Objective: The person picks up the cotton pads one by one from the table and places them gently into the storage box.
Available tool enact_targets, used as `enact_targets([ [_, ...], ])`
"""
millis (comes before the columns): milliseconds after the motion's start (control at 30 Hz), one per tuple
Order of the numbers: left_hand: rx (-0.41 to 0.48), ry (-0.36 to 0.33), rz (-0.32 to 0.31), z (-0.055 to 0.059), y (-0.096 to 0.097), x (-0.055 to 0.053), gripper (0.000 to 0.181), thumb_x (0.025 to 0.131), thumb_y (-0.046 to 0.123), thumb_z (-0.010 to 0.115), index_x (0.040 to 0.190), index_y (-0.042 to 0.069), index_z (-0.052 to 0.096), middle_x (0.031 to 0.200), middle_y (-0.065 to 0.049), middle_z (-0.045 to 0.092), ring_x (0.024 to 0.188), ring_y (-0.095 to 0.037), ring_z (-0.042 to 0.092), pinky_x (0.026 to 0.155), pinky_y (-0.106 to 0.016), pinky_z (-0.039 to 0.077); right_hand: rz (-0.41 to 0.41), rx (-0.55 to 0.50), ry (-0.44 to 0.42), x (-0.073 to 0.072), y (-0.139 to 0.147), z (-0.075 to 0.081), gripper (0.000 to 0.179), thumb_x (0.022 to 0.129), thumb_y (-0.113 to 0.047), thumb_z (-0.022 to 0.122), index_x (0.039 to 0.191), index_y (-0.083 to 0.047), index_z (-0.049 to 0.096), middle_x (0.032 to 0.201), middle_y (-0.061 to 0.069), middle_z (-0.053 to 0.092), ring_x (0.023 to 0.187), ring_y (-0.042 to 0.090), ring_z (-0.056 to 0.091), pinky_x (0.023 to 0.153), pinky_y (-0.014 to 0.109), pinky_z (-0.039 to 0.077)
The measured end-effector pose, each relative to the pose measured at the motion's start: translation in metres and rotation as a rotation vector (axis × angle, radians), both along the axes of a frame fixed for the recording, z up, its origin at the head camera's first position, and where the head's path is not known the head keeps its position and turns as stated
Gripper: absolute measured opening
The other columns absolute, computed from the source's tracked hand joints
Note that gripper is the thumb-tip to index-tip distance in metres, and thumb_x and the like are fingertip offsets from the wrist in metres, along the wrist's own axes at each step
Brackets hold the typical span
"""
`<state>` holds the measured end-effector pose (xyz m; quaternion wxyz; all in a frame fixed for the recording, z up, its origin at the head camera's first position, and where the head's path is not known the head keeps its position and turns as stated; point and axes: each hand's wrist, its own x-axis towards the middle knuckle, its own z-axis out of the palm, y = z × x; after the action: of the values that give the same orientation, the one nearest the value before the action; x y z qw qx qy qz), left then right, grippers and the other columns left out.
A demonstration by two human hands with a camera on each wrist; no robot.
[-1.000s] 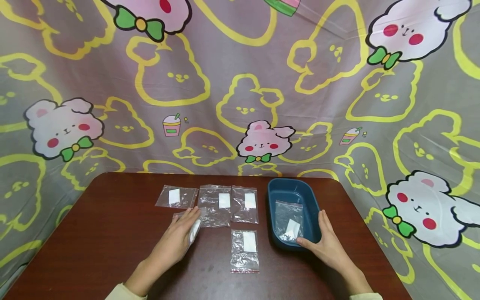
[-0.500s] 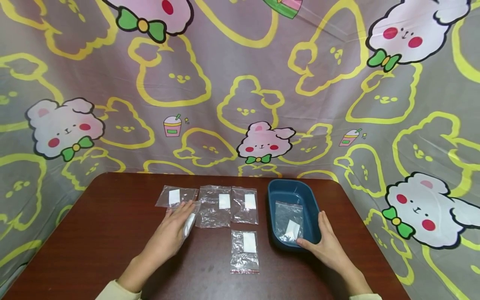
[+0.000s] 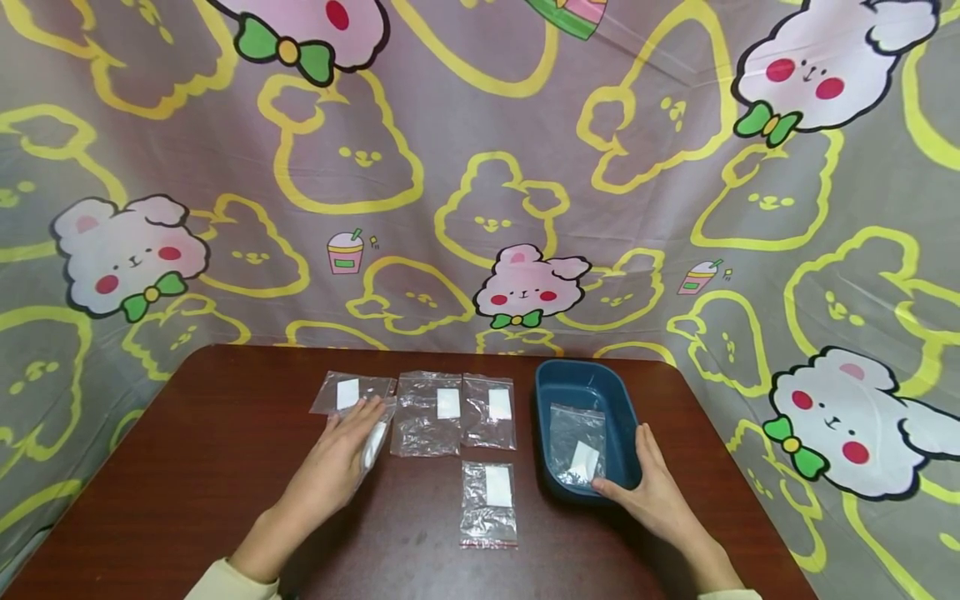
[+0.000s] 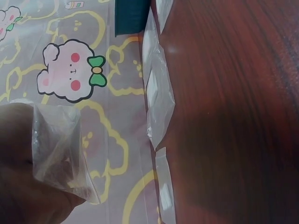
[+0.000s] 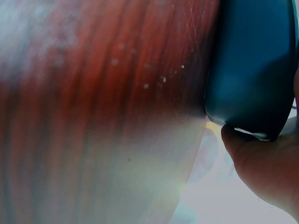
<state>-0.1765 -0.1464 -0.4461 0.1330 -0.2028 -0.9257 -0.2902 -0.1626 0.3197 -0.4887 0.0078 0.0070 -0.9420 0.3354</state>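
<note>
Looked like a small curtained-off tabletop nook; home vs. office vs. studio, couldn't tell. Clues: creased grey cloth (image 3: 465,117) w/ cartoon prints, i.e. yellow animal outlines (image 3: 352,205), red-cheeked bunnies (image 3: 525,287) & drink cups (image 3: 345,254), rose behind & on both sides of a dark reddish-brown, wood-look table (image 3: 217,450) w/ rounded far corners; L wrist cam caught same cloth.

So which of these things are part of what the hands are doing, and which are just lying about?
Part of the job, it seems:
held bag, in the left hand
blue tub, gripped by the right hand
tub's bag, lying inside
probably the similar table bags

Just surroundings:
brown table
printed cloth behind
</note>
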Motion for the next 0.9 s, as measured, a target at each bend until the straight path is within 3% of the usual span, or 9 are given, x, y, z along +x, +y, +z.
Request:
enact_targets([
  [500, 0.011, 0.005, -0.002, -0.005, 0.012, -0.003, 0.050, 0.093, -0.013, 0.052, 0.142, -0.004, 0.053, 0.150, -0.018, 0.047, 0.140, -0.039, 0.040, 0.114, -0.065, 0.022, -0.004, -0.003, 0.001, -0.002, 0.000, -0.002, 0.124, 0.081, -0.047, 0.081, 0.157, 0.007, 0.000, 0.163, 0.030, -0.003, 0.148, 0.051, 0.005, 0.113, 0.071, 0.017],
  [900, 0.032, -0.010, -0.040, -0.010, 0.041, -0.008, 0.047, 0.096, -0.009, 0.053, 0.142, -0.003, 0.054, 0.150, -0.017, 0.047, 0.140, -0.037, 0.041, 0.115, -0.062, 0.023, -0.010, -0.006, 0.002, -0.002, 0.001, -0.004, 0.124, 0.081, -0.047, 0.082, 0.157, 0.008, 0.001, 0.163, 0.030, -0.003, 0.148, 0.051, 0.007, 0.113, 0.070, 0.018],
])
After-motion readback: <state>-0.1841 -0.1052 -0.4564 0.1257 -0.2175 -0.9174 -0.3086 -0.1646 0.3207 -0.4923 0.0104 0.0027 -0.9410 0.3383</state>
